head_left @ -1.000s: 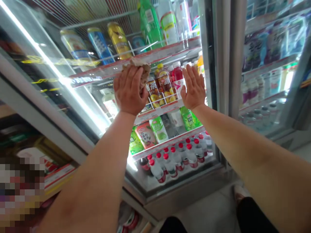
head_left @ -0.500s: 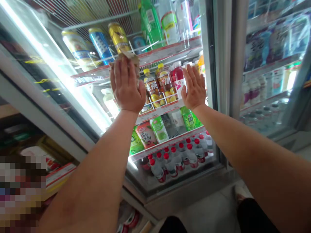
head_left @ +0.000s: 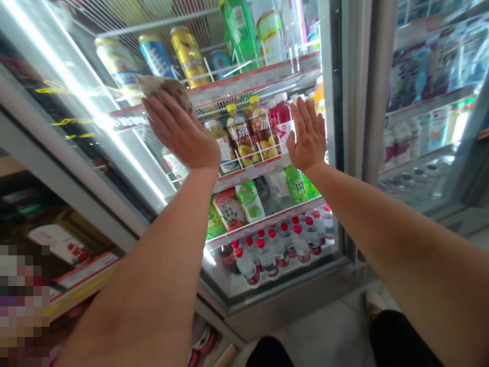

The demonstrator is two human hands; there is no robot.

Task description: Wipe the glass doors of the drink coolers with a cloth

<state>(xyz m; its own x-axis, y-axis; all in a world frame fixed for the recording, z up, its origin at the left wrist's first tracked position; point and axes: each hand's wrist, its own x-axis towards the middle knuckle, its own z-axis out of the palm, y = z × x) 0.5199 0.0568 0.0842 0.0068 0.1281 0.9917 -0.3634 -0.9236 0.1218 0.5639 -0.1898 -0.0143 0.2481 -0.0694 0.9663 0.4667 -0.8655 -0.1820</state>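
My left hand (head_left: 183,130) lies flat, holding a crumpled brownish cloth (head_left: 166,87) under its fingers against the glass door (head_left: 244,295) of a drinks fridge. The fingers point up and to the left, and part of the cloth is hidden beneath them. Further right, my right hand (head_left: 307,133) rests with its palm toward the same glass, fingers stretched out and nothing in it. Between the two hands, behind the glass, show iced tea bottles (head_left: 241,135) with yellow caps and a red drink bottle (head_left: 282,114).
Cans (head_left: 189,56) and a green bottle (head_left: 241,33) stand on the upper shelf, cartons (head_left: 250,200) lower, and red-capped water bottles (head_left: 267,257) at the bottom. A metal door frame (head_left: 353,127) borders the right side. Shelves with goods (head_left: 63,239) are at the lower left.
My left hand has slid left with the cloth and now tilts to the left. My right hand stays in nearly the same place on the glass.
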